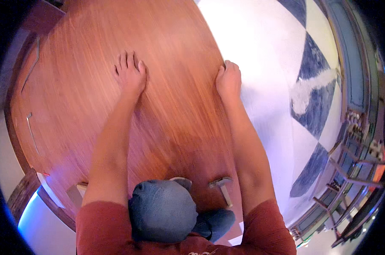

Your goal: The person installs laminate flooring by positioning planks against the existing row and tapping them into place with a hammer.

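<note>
Wood-grain flooring (pixel 171 76) spreads beneath both arms, its right edge curving away over a white floor. My left hand (pixel 131 76) lies flat on the wood with its fingers apart, holding nothing. At the flooring's right edge, my right hand (pixel 229 80) is closed, its thumb on the wood side and its fingers curled over the border. What lies under those fingers is hidden. A hammer (pixel 223 189) with a pale handle rests on the wood beside my bent knee (pixel 163 210).
Two thin bent metal bars (pixel 31 68) lie along the left side, close to a dark border. To the right is the white floor (pixel 260 55) with dark blue diamonds (pixel 318 95) and a pale smear. Chairs (pixel 350 187) stand at the far right by a grey-blue panelled wall (pixel 350 55).
</note>
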{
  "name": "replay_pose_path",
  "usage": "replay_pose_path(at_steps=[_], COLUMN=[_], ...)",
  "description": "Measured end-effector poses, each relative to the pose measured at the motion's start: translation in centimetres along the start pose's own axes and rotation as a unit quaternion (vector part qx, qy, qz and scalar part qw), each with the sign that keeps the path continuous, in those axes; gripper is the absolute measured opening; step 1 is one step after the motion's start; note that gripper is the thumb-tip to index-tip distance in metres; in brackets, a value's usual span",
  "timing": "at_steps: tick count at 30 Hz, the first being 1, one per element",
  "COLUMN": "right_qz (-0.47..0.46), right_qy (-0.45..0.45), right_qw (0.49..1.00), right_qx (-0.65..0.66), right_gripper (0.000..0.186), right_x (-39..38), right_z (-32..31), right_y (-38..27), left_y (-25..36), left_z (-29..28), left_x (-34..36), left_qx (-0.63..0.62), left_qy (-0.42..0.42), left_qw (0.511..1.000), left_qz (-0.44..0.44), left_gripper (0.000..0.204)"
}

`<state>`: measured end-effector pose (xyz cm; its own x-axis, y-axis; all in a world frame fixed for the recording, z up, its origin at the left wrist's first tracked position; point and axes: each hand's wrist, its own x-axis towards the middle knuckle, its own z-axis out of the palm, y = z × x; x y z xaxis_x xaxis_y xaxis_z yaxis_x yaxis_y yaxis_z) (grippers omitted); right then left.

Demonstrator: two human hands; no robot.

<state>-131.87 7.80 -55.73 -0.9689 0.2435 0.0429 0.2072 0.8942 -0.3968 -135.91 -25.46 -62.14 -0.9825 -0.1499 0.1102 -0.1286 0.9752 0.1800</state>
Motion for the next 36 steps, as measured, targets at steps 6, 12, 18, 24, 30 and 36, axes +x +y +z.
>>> replay_pose_path(at_steps=[6,12,18,24,30,36], right_qz=[0.118,0.197,0.168,0.050,-0.073,-0.176], right_qy=[-0.001,0.006,0.017,0.076,-0.096,-0.261], right_qw=[0.991,0.977,0.983,0.990,0.991,0.948], right_qx=[-0.062,-0.083,-0.075,-0.108,-0.062,-0.045], right_gripper=[0.021,0.024,0.023,0.029,0.059,0.067], right_x=[4.8,5.9,5.4,3.8,-3.3,-20.3], right_z=[3.1,4.0,4.6,6.5,0.2,-9.0], right_y=[-2.3,-4.0,-4.1,-2.3,-0.9,9.4], left_y=[-0.1,-0.1,-0.2,0.3,-0.3,-0.4], left_z=[-0.5,-0.8,-0.5,-0.2,-0.3,-0.3], left_x=[0.7,0.9,1.1,1.3,1.0,0.8], left_qx=[0.011,0.000,0.013,0.014,0.008,0.024], left_qy=[-0.026,-0.042,-0.053,-0.061,-0.040,-0.030], left_qw=[1.000,0.999,0.998,0.998,0.999,0.999], left_qz=[-0.012,-0.015,-0.016,-0.012,0.001,0.010], left_gripper=[0.061,0.062,0.063,0.063,0.063,0.063])
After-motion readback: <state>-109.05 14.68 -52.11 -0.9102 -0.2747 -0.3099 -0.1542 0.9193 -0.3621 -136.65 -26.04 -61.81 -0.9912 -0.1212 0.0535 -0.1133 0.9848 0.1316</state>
